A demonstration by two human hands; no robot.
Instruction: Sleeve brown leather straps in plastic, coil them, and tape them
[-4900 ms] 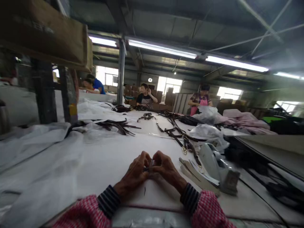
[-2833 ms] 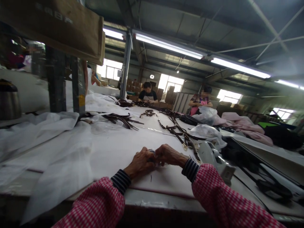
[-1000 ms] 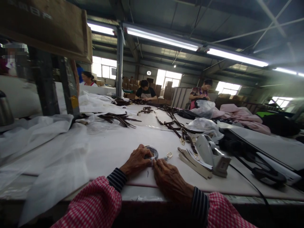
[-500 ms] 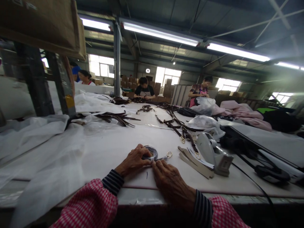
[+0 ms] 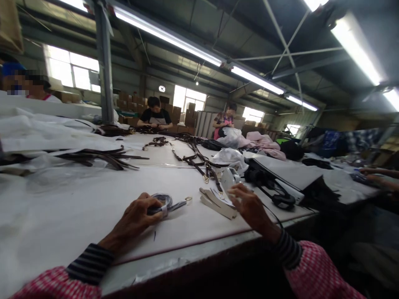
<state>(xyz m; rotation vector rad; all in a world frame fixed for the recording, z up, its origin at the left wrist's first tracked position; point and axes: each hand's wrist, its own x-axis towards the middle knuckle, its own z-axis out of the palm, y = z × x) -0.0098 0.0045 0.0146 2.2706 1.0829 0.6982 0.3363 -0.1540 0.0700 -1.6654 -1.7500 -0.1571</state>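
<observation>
- Under the fingers (image 5: pixel 146 204) of the left hand (image 5: pixel 132 218), a thin coiled strap (image 5: pixel 164 202) with a white band around it is curled into their grip and pressed to the white counter (image 5: pixel 71 220), seemingly to stop the loops springing loose.
- Just right of those fingers, a small metal ring (image 5: pixel 188 198) sits at the strap's free end.
- The right hand (image 5: pixel 249 207) is raised, its fingers spread and pinching nothing. Just beside them lies a fanned stack of tan leather strips (image 5: pixel 215 204), apparently kept close for reach.
- Just past those fingers stands a white plastic machine (image 5: pixel 228 178).
- Well ahead of the fingers, dark leather straps (image 5: pixel 196 155) with brass buckles lie stretched out, seemingly to keep them untangled.
- Beyond those, plastic bags (image 5: pixel 228 158) bulge; what they hold cannot be told.
- Farther off, cardboard cartons (image 5: pixel 131 99) are stacked, their contents hidden.
- Far right of the fingers, a co-worker's hands (image 5: pixel 372 172) rest on a neighbouring surface.
</observation>
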